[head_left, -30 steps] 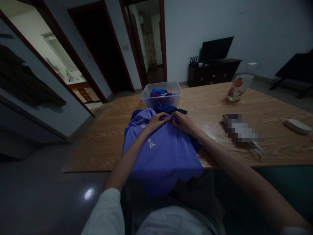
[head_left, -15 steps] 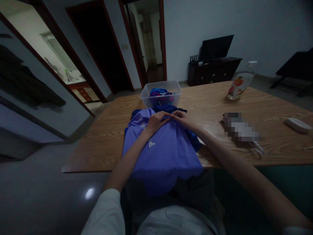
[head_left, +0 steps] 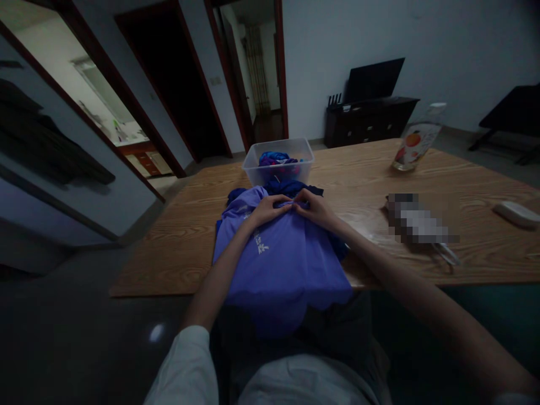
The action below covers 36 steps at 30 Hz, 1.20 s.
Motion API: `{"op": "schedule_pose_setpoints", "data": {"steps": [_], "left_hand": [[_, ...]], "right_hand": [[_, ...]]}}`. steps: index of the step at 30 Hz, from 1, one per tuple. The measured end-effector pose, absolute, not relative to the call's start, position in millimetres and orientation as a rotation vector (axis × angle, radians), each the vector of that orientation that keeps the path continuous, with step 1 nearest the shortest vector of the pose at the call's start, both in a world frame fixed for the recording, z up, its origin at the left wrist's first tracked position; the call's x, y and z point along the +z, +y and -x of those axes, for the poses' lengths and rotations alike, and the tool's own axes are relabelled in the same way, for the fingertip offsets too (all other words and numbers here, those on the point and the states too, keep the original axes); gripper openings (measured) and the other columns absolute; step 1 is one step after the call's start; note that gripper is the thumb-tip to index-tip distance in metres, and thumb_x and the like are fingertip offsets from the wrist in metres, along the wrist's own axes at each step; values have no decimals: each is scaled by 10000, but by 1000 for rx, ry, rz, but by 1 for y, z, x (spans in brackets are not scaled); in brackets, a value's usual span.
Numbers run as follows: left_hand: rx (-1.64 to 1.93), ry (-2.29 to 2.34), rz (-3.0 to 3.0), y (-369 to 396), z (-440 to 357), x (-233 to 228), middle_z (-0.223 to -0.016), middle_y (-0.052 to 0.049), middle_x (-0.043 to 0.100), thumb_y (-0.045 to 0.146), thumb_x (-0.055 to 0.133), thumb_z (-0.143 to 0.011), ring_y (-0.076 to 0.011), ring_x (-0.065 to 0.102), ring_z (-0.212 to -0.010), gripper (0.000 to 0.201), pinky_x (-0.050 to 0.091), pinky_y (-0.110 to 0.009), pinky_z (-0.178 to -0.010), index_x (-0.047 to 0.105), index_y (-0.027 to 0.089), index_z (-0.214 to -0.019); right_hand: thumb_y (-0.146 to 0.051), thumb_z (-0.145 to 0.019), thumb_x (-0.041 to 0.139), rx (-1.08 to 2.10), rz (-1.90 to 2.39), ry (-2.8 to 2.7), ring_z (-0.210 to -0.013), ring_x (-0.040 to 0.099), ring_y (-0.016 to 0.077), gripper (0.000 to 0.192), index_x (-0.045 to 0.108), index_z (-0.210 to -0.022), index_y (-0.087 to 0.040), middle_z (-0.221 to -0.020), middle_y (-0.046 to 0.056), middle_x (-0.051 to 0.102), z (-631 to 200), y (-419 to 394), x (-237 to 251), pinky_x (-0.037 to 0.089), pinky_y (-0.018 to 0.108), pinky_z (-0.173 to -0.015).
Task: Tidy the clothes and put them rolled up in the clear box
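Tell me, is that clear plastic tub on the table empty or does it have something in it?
Not empty. The lidless tub holds bunched blue and pink cloth; how full, cannot tell.

Smooth purple cloth shirt (head_left: pixel 282 264), grained wood table (head_left: pixel 363 174), clear plastic tub (head_left: pixel 257 169)

The room is dim and bluish, with the brightest light coming through the doorway (head_left: pixel 84 95) at upper left. A small glare spot shines on the floor (head_left: pixel 155 333) at lower left. Straight lines bow toward the frame edges, and a pixelated patch (head_left: pixel 417 225) sits right of centre.
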<state>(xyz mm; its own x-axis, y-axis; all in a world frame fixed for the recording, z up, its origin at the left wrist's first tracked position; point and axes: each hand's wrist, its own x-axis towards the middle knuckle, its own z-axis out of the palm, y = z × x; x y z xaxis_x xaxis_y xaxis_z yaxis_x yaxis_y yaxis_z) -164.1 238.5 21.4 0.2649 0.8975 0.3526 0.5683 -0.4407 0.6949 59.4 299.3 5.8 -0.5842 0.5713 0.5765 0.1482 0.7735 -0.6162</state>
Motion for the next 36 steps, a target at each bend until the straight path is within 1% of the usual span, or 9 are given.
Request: {"op": "schedule_pose_setpoints", "data": {"steps": [3, 5, 8, 10, 14, 17, 23, 30, 36], "left_hand": [[996, 1276, -2082, 240, 167, 22, -1181, -62, 777, 437, 697, -946, -243, 711, -1119, 341, 523, -347, -1020, 760, 194, -1177], [1018, 1267, -2080, 240, 167, 23, -1183, -66, 775, 426, 706, -942, -244, 707, -1124, 336, 523, -349, -1027, 757, 191, -1177], [1069, 1269, -2094, 239, 165, 24, -1169, -72, 774, 408, 712, -942, -243, 711, -1104, 323, 529, -348, -1007, 753, 181, -1168], [1083, 1280, -2120, 238, 165, 25, -1155, -67, 776, 390, 710, -948, -240, 717, -1086, 303, 530, -348, -990, 750, 184, -1167], [1080, 1326, -2194, 238, 165, 25, -1139, -57, 780, 337, 711, -954, -238, 723, -1074, 240, 531, -352, -972, 749, 196, -1146], [1075, 1350, -2292, 236, 163, 25, -1145, -59, 777, 326, 703, -968, -239, 724, -1081, 219, 532, -352, -967, 746, 197, -1140], [1036, 1436, -2432, 232, 161, 24, -1168, -59, 766, 354, 658, -1003, -235, 720, -1095, 232, 531, -346, -959, 728, 215, -1175], [1054, 1391, -2363, 237, 164, 19, -1145, -52, 783, 359, 696, -973, -227, 735, -1063, 245, 535, -328, -939, 747, 207, -1158], [1024, 1429, -2351, 233, 163, 23, -1120, -49, 792, 258, 701, -913, -222, 744, -1018, 244, 549, -323, -913, 760, 200, -1142]], "right_hand": [[-355, -949, 604, 471, 569, -2221, -808, 656, 233, 145, 614, -1028, -233, -937, 50, 710, -60, 297, 3, 456, 316, -707], [-365, -964, 598, 433, 560, -2231, -800, 658, 234, 155, 613, -1040, -231, -942, 57, 712, -60, 296, 5, 448, 315, -702], [-439, -999, 593, 547, 551, -2179, -799, 662, 235, 220, 617, -1037, -224, -919, 58, 708, -60, 294, 9, 450, 316, -699], [-526, -1012, 580, 670, 567, -2132, -795, 658, 233, 316, 632, -998, -215, -898, 59, 705, -60, 295, 10, 452, 313, -685], [-680, -976, 567, 865, 619, -2115, -786, 641, 226, 512, 695, -918, -187, -870, 71, 710, -57, 304, 5, 445, 298, -650], [-712, -963, 557, 929, 624, -2162, -773, 632, 220, 575, 741, -913, -170, -847, 73, 712, -56, 311, 1, 429, 295, -639], [-667, -982, 537, 950, 622, -2197, -747, 630, 214, 548, 760, -924, -169, -845, 69, 723, -56, 314, -4, 405, 296, -633], [-517, -1012, 519, 795, 645, -2270, -712, 596, 191, 434, 751, -935, -158, -792, 57, 691, -54, 313, -8, 352, 281, -621], [-400, -1021, 557, 630, 658, -2328, -731, 624, 186, 296, 734, -974, -167, -828, 55, 705, -56, 307, -5, 348, 276, -642]]}}
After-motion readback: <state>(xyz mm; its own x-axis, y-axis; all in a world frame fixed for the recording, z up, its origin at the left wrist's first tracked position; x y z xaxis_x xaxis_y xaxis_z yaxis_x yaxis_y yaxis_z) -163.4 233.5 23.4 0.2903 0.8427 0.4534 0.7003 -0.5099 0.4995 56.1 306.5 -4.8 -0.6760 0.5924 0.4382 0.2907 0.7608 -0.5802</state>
